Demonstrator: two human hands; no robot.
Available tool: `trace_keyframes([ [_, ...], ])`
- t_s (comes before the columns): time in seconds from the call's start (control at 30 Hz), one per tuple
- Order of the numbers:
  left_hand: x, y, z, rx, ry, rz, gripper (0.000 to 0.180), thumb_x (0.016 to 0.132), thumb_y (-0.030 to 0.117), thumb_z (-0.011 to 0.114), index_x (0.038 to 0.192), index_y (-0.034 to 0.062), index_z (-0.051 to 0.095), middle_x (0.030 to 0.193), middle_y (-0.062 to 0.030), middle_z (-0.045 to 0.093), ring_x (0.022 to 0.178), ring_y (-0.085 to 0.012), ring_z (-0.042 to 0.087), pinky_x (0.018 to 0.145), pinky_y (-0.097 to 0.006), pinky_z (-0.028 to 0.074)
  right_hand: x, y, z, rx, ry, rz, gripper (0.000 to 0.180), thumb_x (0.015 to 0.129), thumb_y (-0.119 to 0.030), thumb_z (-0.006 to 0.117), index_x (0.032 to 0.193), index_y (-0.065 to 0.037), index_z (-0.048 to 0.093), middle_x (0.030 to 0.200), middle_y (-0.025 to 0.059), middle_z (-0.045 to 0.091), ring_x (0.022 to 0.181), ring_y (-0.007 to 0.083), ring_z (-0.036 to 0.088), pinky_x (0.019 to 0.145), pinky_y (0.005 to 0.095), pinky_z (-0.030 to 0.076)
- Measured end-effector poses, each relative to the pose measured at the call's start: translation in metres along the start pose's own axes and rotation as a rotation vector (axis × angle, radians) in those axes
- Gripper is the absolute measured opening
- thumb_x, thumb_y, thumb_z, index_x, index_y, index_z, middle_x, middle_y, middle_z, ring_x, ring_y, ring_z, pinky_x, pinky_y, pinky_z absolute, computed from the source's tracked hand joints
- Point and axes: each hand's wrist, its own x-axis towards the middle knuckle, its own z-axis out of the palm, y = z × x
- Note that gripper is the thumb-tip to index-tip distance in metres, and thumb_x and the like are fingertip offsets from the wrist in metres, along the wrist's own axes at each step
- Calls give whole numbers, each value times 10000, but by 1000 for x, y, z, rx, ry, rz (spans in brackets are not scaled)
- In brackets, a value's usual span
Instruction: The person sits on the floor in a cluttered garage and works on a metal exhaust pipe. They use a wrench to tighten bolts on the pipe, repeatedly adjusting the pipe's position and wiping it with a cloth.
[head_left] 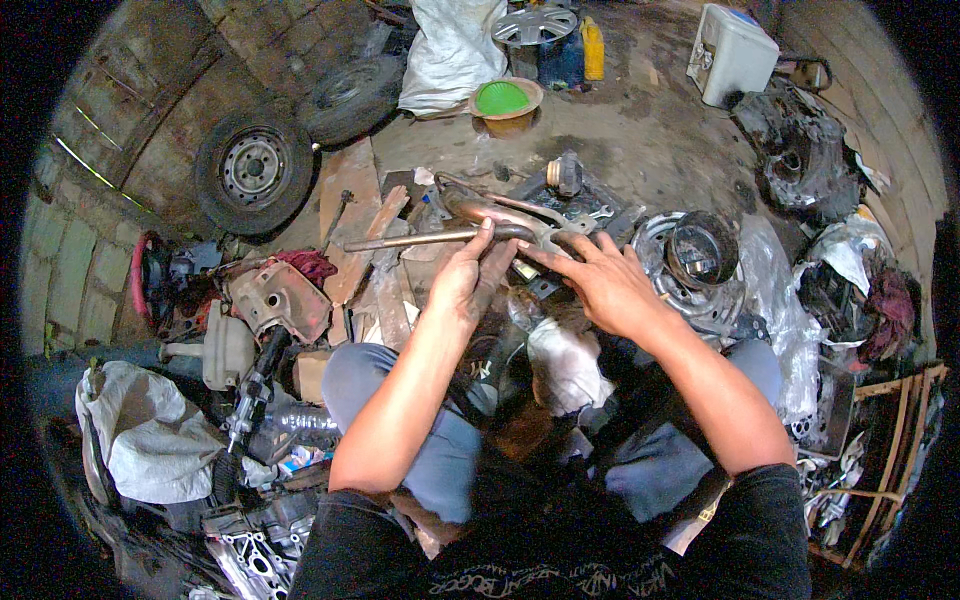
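Observation:
Over the gap between my knees, my left hand (467, 270) is closed round a long metal rod (395, 242), thumb on top and fingers underneath. The rod points left and its bent right end reaches toward my right hand (618, 290). Just beyond the rod lies a worn, elongated metal car part (505, 214) with a forked right end. My right hand's fingers curl over that end, with one finger stretched toward the rod's bend. Exactly where those fingertips meet the metal is partly hidden. A white cloth (566, 366) hangs below, between my legs.
Wooden boards (372, 258) lie left of the hands. A wheel rim (715, 305) sits at right, a tyre (251, 168) leans on the left wall. Farther off stand a bowl with a green insert (507, 118) and a white box (735, 55). A white sack (150, 430) lies near left.

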Motion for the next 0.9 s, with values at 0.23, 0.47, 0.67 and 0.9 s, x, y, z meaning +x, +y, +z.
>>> trace_keyframes([
  [0.23,-8,-12,-6,-211,-60,148,368,950,209,570,1244,12,471,1213,-163,561,1105,-276,581,951,-394,516,0,-8,-8,-1,-29,-2,783,772,19,567,1403,-411,395,1417,92,425,1218,421,450,937,653,380],
  [0.47,-31,3,2,-304,-170,317,584,979,417,428,1363,-18,370,1346,-143,492,1266,-348,458,1073,-564,354,3,6,0,82,19,-29,740,791,9,564,1428,-319,381,1400,104,430,1212,424,443,926,608,411],
  [0.67,-79,50,-34,-303,-35,756,734,961,472,436,1431,-42,203,1475,-217,295,1337,-425,336,1061,-633,333,4,10,2,63,71,-53,601,865,-51,550,1410,-261,407,1327,129,479,1116,382,499,907,509,444],
  [0.9,-130,8,-60,-125,94,905,516,955,387,523,1351,94,370,1300,-201,474,1221,-389,469,1063,-603,342,5,8,-4,149,-32,-3,657,835,-33,546,1423,-262,364,1429,127,405,1259,457,408,961,621,391],
])
